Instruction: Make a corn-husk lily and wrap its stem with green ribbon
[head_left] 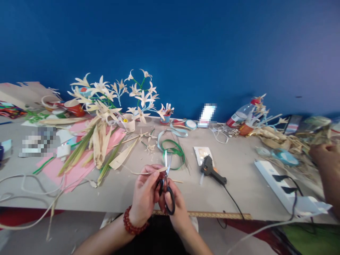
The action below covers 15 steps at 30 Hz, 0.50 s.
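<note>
My left hand (145,194), with a red bead bracelet on the wrist, pinches a thin pale husk strip (143,173) that trails off to the left. My right hand (175,202) is closed on black-handled scissors (171,205), whose blades are parted and point away from me. One end of the strip lies at the blades. Just beyond the scissors are coils of green ribbon (183,156) and a light blue ribbon (158,140). Small pale husk flowers (150,146) lie to the left of them.
White husk flowers (106,109) stand at the back left above pink paper (77,177) and husks (100,148). A glue gun (211,170) and a power strip (275,187) lie right. Another person's hand (322,156) is at far right, beside dry husks (281,141).
</note>
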{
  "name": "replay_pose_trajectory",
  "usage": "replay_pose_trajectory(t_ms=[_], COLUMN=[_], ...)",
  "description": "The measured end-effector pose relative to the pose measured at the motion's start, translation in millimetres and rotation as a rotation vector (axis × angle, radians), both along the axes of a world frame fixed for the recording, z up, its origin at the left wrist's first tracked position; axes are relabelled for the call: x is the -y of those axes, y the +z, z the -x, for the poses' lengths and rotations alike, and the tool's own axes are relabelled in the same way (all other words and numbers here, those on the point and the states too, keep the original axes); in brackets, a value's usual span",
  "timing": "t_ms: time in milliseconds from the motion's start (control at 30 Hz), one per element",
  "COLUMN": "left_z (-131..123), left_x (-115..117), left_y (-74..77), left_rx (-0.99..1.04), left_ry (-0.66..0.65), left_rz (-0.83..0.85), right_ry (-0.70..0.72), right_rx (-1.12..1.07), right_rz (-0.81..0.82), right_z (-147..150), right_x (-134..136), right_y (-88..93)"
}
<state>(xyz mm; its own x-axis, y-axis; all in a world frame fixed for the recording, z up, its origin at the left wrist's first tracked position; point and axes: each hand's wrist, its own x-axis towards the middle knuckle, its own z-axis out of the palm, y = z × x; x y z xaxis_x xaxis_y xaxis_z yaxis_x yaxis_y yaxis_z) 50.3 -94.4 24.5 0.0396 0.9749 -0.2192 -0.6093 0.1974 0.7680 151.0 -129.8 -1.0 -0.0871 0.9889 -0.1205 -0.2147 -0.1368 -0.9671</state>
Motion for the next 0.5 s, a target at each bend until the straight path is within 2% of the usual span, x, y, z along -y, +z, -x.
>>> replay_pose_trajectory(t_ms=[167, 500], left_z=[-4.4, -5.6], left_x=[3.2, 5.7], left_y=[-3.6, -6.4], left_rx=[-0.081, 0.070], left_ry=[0.025, 0.024], left_rz=[0.023, 0.008], right_ry=[-0.079, -0.145], right_rx=[0.030, -0.003], right_rz=[-0.028, -0.062], right_z=[0.3, 5.6], right_x=[-0.5, 0.0], right_y=[2.7, -4.4])
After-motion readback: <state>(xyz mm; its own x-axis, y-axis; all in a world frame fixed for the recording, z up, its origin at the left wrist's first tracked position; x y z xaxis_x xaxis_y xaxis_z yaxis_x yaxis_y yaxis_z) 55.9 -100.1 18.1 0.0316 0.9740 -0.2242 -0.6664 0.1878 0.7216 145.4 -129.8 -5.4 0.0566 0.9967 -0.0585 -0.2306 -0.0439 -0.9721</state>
